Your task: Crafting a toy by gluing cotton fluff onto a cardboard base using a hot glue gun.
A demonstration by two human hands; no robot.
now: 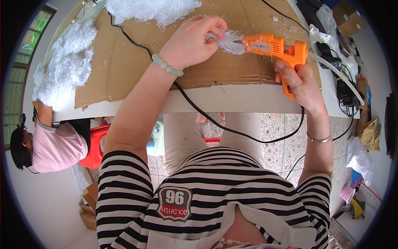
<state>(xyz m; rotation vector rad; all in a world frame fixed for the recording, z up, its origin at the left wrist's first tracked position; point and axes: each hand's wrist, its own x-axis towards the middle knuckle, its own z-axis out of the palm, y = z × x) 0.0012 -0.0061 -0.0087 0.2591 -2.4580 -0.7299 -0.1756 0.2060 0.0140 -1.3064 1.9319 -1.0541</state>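
My right hand [299, 81] is wrapped round the handle of an orange hot glue gun [271, 45], whose nozzle points left. A long translucent glue stick [336, 72] sticks out of the gun's back end. Between the fingers of my left hand [194, 40] is a small tuft of white, feathery fringe [233, 42], its right end at the nozzle. Whether the nozzle touches the tuft, I cannot tell. Both hands are over a brown cardboard sheet [232, 74] on the white table [199, 99].
Heaps of white fringe lie at the far edge [151, 9] and at the left [68, 62]. A black cable [199, 111] hangs across the table's front edge. Black adapters [345, 92] and clear plastic bags crowd the right. Another person [58, 143] sits at the left beside a red stool [94, 147].
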